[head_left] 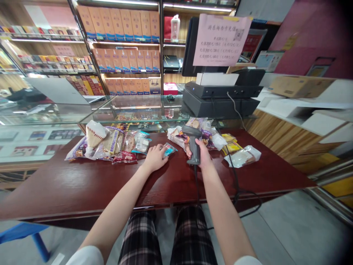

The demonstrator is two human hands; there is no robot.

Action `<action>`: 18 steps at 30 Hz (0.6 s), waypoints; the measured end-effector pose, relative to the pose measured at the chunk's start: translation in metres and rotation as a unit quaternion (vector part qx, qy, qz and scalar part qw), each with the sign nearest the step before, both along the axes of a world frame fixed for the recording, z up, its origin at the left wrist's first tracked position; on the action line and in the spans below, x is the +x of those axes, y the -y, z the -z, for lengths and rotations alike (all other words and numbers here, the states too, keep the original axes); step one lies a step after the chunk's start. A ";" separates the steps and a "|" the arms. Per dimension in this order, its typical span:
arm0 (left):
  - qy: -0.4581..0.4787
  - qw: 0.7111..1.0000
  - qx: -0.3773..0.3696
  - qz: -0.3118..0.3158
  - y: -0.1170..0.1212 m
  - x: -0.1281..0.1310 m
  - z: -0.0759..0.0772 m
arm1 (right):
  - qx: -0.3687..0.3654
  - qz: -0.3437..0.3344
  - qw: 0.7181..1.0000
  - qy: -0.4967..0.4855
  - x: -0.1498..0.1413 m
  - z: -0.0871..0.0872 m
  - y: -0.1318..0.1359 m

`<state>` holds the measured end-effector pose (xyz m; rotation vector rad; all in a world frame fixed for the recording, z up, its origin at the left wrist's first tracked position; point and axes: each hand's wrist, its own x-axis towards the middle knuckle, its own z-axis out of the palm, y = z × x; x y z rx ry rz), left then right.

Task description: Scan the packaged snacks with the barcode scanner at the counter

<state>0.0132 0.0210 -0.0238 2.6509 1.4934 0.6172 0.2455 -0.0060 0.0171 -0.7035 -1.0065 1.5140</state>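
Note:
My right hand (202, 154) is wrapped round the grip of a grey handheld barcode scanner (193, 141), whose head points left toward a small blue snack packet (168, 149). My left hand (154, 157) rests on the dark red table (82, 184) with its fingertips on that packet. The scanner's black cable (242, 193) runs down over the table's near edge.
A pile of wrapped breads and snacks (109, 143) lies to the left, more packets (242, 156) to the right. Behind stand a glass counter (132, 110), a black register with screen (220, 95) and shelves of orange boxes (124, 25). A blue stool (24, 235) is lower left.

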 end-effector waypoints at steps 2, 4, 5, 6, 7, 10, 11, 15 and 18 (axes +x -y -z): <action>0.074 0.997 -0.021 -0.028 -0.006 -0.004 0.003 | -0.002 -0.004 1.000 -0.002 0.001 0.002 -0.001; 0.210 0.975 -0.058 -0.040 -0.014 -0.010 0.003 | 0.004 -0.010 1.000 -0.009 0.002 0.005 -0.002; 0.301 0.949 -0.086 -0.045 -0.017 -0.013 0.002 | 0.008 -0.013 1.000 -0.013 0.003 0.006 -0.002; 0.401 0.907 -0.122 -0.048 -0.019 -0.016 0.000 | 0.012 -0.015 1.000 -0.017 0.003 0.007 -0.003; 0.498 0.850 -0.164 -0.045 -0.021 -0.018 -0.002 | 0.013 -0.017 1.000 -0.020 0.003 0.007 -0.003; 0.699 0.659 -0.276 -0.008 -0.024 -0.024 -0.010 | 0.010 -0.023 0.999 -0.025 0.001 0.007 -0.002; 0.732 0.613 -0.297 0.001 -0.024 -0.025 -0.012 | 0.008 -0.025 0.999 -0.023 -0.001 0.006 -0.001; 0.811 0.505 -0.294 -0.031 -0.026 -0.027 -0.017 | 0.015 -0.044 0.999 0.002 -0.007 0.003 0.005; 0.837 0.471 -0.272 -0.063 -0.028 -0.029 -0.018 | 0.029 -0.068 0.997 0.016 -0.011 0.002 0.009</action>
